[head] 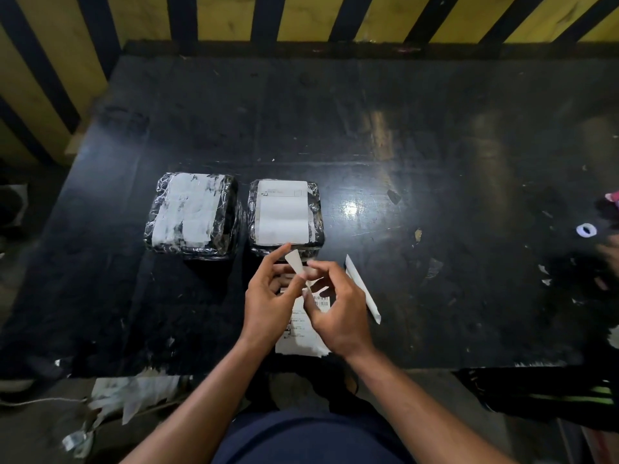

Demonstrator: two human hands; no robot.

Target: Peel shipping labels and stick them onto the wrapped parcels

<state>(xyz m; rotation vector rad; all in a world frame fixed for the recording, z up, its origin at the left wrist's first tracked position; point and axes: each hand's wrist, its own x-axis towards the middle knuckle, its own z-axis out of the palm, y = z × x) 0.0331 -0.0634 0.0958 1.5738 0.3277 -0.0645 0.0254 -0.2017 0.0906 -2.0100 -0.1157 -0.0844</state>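
Two parcels wrapped in black plastic sit side by side on the black table (418,135). The left parcel (192,216) carries torn white label remains. A clean white label lies flat on the right parcel (284,214). Just in front of it, my left hand (273,296) and my right hand (338,306) both pinch a small white strip of label paper (296,262) that sticks up between the fingertips. Under my hands a printed shipping label sheet (299,333) with a barcode lies on the table.
A rolled white backing paper (363,289) lies right of my hands. Torn paper scraps (127,396) litter the floor at the table's near left. Another person's dark sleeve (582,249) reaches in at the right edge. A yellow and black striped wall stands behind.
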